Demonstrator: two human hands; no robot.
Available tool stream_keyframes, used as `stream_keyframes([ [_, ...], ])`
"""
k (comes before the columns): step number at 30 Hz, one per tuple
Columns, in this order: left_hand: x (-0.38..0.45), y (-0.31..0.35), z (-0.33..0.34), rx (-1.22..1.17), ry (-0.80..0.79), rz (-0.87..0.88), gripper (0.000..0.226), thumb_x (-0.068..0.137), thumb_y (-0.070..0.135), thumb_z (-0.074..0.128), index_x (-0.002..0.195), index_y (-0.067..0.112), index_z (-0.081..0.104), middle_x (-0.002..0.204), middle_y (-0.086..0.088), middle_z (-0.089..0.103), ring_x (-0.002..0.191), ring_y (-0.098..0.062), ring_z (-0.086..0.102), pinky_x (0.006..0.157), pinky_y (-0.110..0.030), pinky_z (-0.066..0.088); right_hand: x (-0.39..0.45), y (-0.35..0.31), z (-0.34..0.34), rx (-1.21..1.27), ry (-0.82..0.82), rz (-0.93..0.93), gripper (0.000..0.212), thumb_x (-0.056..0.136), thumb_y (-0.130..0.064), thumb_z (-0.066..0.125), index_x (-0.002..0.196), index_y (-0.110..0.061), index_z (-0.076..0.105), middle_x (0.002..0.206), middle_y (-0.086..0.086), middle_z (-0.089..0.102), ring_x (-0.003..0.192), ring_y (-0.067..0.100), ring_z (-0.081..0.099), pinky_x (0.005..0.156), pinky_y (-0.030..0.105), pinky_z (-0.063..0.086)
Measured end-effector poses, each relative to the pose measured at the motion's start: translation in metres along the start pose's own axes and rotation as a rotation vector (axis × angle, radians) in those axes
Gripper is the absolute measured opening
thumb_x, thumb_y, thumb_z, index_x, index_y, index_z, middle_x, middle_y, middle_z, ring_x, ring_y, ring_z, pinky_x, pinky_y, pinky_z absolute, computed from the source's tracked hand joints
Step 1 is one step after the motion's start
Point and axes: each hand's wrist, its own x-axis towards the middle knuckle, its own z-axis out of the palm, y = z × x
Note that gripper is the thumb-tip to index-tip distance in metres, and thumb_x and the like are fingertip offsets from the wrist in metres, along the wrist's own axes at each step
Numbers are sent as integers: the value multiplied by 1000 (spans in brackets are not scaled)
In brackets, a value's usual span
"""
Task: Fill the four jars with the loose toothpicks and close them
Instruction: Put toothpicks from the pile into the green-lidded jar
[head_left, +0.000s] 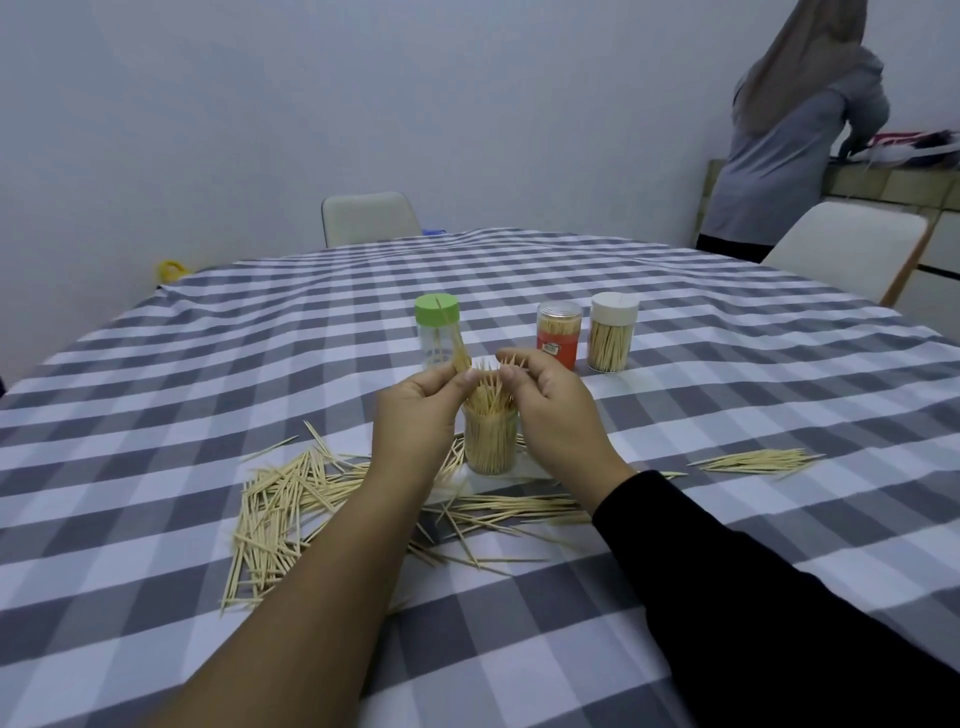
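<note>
An open clear jar (491, 441) is stood upright near table centre, packed with toothpicks whose long axes run vertical, tips fanned out above the rim. A small bundle of toothpicks (460, 353) is pinched by the left hand (415, 410) between thumb and curled fingers, long axis near vertical, leaned slightly left, upper ends pointed away from the camera, just above-left of the jar mouth. The right hand (553, 410) is held just right of the jar top, fingers curled, fingertips at the protruding tips; whether any are actually gripped cannot be told. Left forearm is bare, right covered by a black sleeve (753, 597); both are reached in from the bottom edge. Loose toothpicks (280, 504) are scattered flat left of and in front of the jar, mostly pointed up-right; a smaller pile (758, 461) is laid right, long axis roughly horizontal. Behind, three capped cylindrical jars are stood: green-lidded jar (437, 332), nearly empty, orange-labelled jar (559, 335), white-lidded jar (613, 332), full. A grey-and-white checked cloth (208, 364), slightly wrinkled, is spread over the table.
</note>
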Motion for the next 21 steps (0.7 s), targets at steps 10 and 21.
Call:
stream_keyframes([
  [10,-3,7,-4,327,-26,129,24,90,24,63,70,37,64,61,24,62,63,22,54,56,1,37,-2,4,2,-5,-42,11,31,100,-27,41,101,-16,70,91,2,71,91,18,64,86,45,50],
  [21,-5,18,-11,401,-132,-118,21,98,25,46,99,14,63,94,-2,59,86,-18,54,81,-35,48,-1,7,-2,9,-30,-19,41,100,-20,42,141,-25,43,134,-4,55,121,8,51,106,33,40],
])
